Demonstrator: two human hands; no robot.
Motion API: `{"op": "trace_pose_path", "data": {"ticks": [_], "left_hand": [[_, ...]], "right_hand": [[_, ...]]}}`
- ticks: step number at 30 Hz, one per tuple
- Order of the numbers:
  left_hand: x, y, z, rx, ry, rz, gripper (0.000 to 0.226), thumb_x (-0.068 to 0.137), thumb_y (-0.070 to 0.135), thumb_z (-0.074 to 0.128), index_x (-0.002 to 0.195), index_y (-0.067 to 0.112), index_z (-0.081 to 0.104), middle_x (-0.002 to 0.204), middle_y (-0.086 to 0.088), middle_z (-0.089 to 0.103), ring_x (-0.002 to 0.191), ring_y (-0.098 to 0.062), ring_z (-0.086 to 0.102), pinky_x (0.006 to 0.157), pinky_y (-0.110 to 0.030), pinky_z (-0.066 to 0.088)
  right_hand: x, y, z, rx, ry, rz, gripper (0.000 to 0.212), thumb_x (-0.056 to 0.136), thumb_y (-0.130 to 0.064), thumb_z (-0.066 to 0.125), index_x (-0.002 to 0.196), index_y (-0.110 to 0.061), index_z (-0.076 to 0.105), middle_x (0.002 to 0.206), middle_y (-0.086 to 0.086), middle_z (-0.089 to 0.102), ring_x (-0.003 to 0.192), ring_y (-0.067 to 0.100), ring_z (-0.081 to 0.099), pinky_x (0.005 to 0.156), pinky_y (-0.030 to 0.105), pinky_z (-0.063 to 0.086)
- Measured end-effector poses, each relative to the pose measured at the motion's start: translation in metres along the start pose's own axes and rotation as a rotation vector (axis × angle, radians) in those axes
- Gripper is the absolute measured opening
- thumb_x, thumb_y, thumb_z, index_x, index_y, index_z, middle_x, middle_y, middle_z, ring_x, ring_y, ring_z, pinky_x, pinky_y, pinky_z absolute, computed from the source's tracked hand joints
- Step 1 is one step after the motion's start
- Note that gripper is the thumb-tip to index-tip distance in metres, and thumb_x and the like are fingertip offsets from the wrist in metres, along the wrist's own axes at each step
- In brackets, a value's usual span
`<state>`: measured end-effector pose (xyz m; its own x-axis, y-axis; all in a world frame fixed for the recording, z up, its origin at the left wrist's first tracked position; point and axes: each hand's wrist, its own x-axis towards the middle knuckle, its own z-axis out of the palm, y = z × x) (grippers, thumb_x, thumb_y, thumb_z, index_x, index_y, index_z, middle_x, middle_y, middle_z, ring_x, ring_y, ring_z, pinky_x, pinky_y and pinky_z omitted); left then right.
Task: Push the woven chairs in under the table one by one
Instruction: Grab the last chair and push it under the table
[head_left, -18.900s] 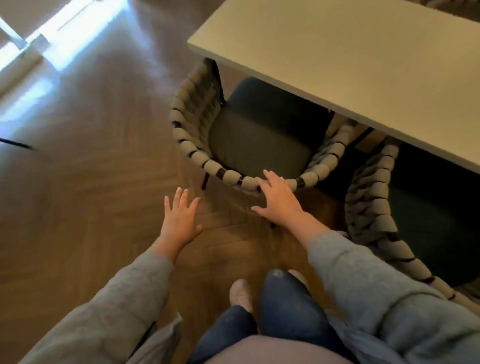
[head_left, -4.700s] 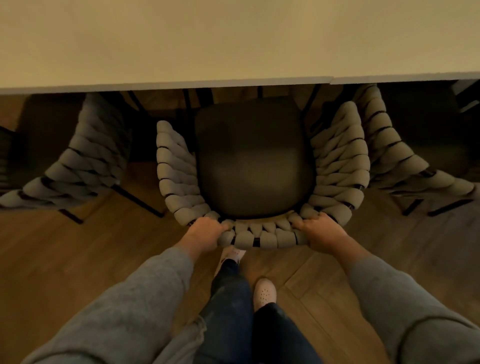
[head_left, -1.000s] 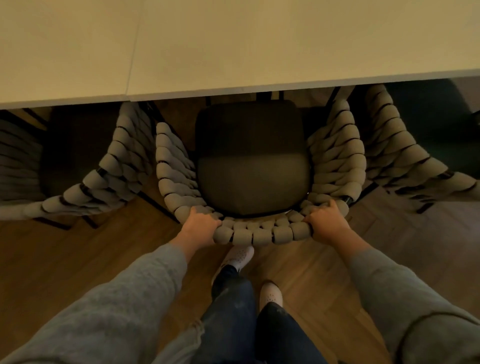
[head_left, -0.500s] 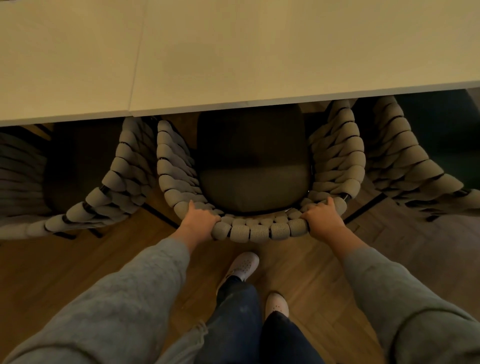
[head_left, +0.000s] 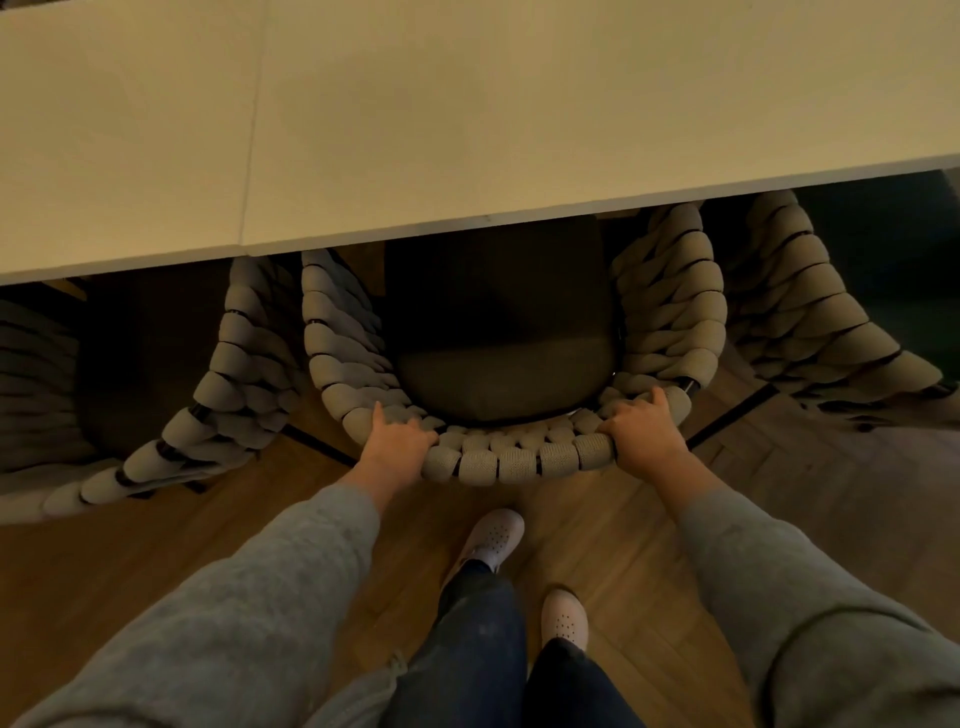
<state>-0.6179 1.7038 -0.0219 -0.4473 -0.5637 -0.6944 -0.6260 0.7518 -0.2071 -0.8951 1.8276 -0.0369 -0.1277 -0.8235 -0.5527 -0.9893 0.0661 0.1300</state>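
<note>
Middle chair (head_left: 511, 460), seat partly under the table (head_left: 467, 130), stands between the left chair (head_left: 223, 400) and the right chair (head_left: 810, 322). Left hand (head_left: 397, 444) and right hand (head_left: 641, 431) each curl over its back rim. The weave is soft over a likely stiff, weighty frame, so the rim is the best hold.

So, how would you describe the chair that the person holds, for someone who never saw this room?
Find the long pale table. Along its near edge, the middle chair stands between the left chair and right chair, dark seat partly under the tabletop. Only it has the left hand and right hand gripping its woven back rim.
</note>
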Motion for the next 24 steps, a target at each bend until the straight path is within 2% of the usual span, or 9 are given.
{"op": "trace_pose_path", "data": {"ticks": [8,16,24], "left_hand": [[-0.01,0.006,0.006,0.039,0.004,0.01,0.049,0.096,0.028,0.052,0.143,0.031,0.037,0.143,-0.006,0.044,0.132,-0.027,0.043,0.113,-0.066,0.006],[-0.001,-0.004,0.006,0.061,-0.01,0.04,0.047,0.097,0.024,0.048,0.142,0.031,0.039,0.139,-0.007,0.046,0.128,-0.031,0.044,0.11,-0.071,0.003],[-0.006,-0.002,0.011,0.061,-0.003,0.065,0.041,0.097,0.021,0.048,0.137,0.028,0.046,0.136,-0.009,0.047,0.127,-0.029,0.045,0.11,-0.071,0.004]], "right_hand": [[-0.014,-0.008,0.013,0.068,0.021,0.047,0.024,0.093,-0.03,0.052,0.112,-0.037,0.066,0.113,-0.003,0.057,0.114,0.019,0.049,0.116,0.049,0.012],[-0.005,-0.008,0.013,0.077,0.022,0.048,0.028,0.092,-0.032,0.053,0.117,-0.04,0.063,0.119,-0.004,0.055,0.118,0.019,0.048,0.115,0.051,0.01],[-0.018,-0.016,0.021,0.13,0.021,0.074,0.027,0.094,-0.033,0.049,0.116,-0.042,0.063,0.114,-0.005,0.057,0.114,0.018,0.05,0.116,0.05,0.009]]}}
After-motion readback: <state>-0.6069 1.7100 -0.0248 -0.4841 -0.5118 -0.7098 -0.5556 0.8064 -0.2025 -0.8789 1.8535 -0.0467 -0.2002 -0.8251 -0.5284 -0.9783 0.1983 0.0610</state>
